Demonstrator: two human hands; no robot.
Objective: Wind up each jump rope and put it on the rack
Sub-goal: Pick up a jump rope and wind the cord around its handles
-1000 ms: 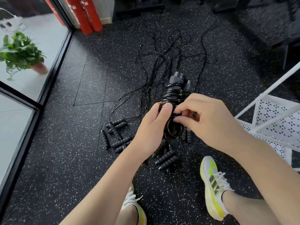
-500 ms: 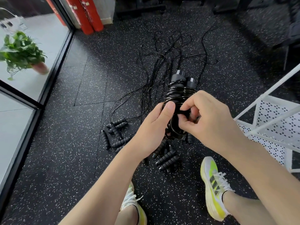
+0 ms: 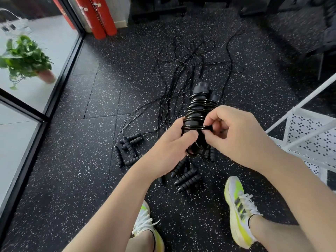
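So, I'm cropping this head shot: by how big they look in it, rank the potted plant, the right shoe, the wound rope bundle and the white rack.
Largest to smallest:
1. White rack, though cut off by the frame edge.
2. Potted plant and right shoe: look alike; the shoe is nearer, so unranked.
3. Rope bundle, partly hidden by both hands.

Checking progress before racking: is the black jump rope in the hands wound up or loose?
Mostly wound: black cord coils wrap the paired handles of the black jump rope; the right hand pinches a cord loop, the left hand grips the bundle.
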